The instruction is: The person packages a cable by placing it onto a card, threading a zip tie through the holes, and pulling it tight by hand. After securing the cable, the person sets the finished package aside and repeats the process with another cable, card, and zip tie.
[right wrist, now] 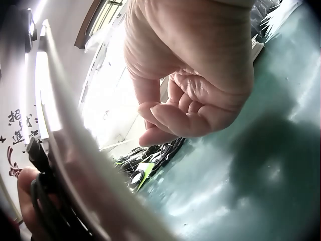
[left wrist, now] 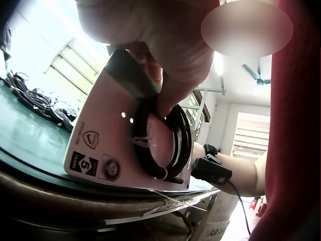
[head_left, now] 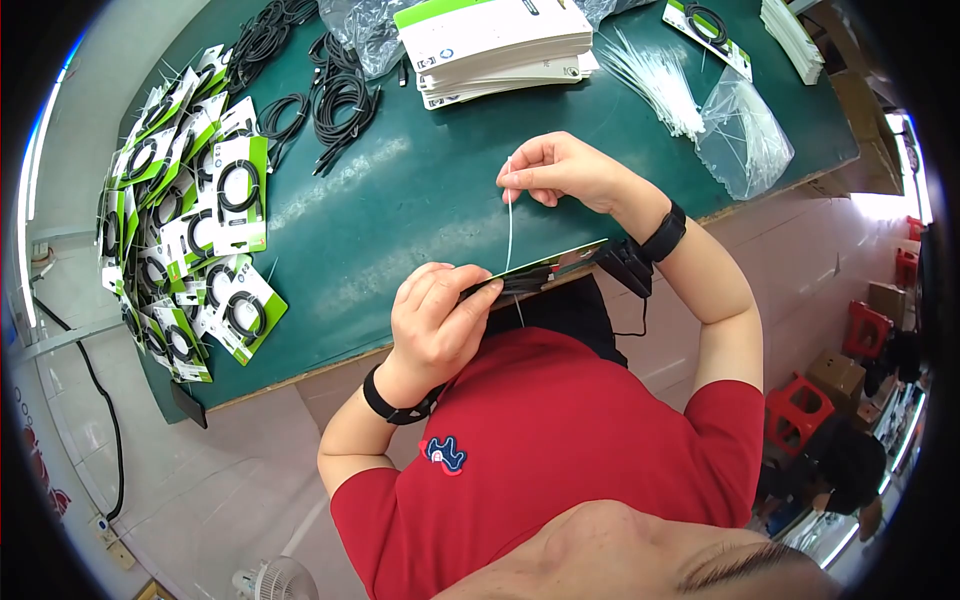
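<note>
Pinching white tie (head_left: pixel 510 228) in right hand (head_left: pixel 572 174); left hand (head_left: pixel 436 318) gripping card (left wrist: pixel 98 120) and black cable coil (left wrist: pixel 144 153).

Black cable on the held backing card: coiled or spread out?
Coiled: in the left wrist view, the black cable loops round against the backing card.

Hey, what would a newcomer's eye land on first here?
Probably the heap of carded black cables at the left end of the table, then the stack of white cards at its far side. Nearer, the left hand holds a card with a coiled cable while the right hand pinches a white tie.
</note>
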`<action>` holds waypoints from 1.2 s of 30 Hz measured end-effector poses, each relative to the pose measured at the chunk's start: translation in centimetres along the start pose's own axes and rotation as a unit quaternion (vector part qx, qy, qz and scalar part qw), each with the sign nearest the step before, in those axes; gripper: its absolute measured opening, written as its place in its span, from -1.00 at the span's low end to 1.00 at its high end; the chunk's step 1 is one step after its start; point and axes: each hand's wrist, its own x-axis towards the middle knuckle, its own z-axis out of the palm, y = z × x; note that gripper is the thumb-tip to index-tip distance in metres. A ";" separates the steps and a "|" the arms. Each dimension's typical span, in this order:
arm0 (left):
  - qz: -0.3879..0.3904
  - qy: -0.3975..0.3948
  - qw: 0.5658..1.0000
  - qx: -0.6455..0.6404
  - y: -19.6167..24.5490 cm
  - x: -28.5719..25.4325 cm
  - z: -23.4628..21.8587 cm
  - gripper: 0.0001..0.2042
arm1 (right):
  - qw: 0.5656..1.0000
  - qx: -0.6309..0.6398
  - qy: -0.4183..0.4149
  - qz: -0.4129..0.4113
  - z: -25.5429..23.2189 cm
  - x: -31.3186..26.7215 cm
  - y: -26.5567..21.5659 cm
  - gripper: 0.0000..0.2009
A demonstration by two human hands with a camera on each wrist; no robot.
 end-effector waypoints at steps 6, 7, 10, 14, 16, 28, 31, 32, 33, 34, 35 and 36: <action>0.004 0.000 1.000 0.004 0.2 -0.1 -0.1 -0.77 | 1.000 -0.001 -0.002 0.011 0.0 0.2 0.4 -0.79; 0.007 0.002 1.000 0.006 0.3 0.0 -0.1 -0.77 | 1.000 -0.002 -0.003 0.015 -0.1 0.3 0.5 -0.79; 0.011 0.004 1.000 0.009 0.5 -0.2 -0.1 -0.77 | 1.000 -0.001 -0.004 0.025 -0.1 0.3 0.7 -0.80; 0.014 0.007 1.000 0.013 0.6 -0.4 0.0 -0.77 | 0.999 0.004 -0.004 0.034 0.0 0.2 0.9 -0.80; 0.014 0.007 1.000 0.013 0.6 -0.4 0.0 -0.77 | 0.999 0.008 -0.009 0.035 0.0 0.2 1.0 -0.81; 0.017 -0.003 1.000 0.003 0.5 -0.4 -0.1 -0.77 | 0.997 0.019 -0.045 0.053 0.4 0.0 1.3 -0.79; 0.020 0.000 1.000 0.002 0.5 -0.4 -0.1 -0.76 | 0.997 0.025 -0.060 0.052 0.7 -0.3 0.8 -0.78; 0.021 0.000 1.000 0.001 0.5 -0.5 -0.1 -0.76 | 0.996 0.028 -0.067 0.052 0.8 -0.5 0.7 -0.78; 0.020 -0.001 1.000 0.001 0.5 -0.5 -0.1 -0.76 | 0.996 0.029 -0.068 0.053 1.0 -0.7 0.6 -0.78; 0.021 -0.001 1.000 0.002 0.4 -0.6 -0.1 -0.76 | 0.995 0.018 -0.081 0.053 1.3 -0.8 0.5 -0.79; 0.022 -0.002 1.000 0.004 0.3 -0.6 -0.1 -0.76 | 0.994 0.006 -0.093 0.052 1.6 -1.0 0.4 -0.80; 0.024 -0.001 1.000 0.006 0.3 -0.5 -0.1 -0.76 | 0.993 -0.007 -0.106 0.051 1.9 -1.2 0.2 -0.82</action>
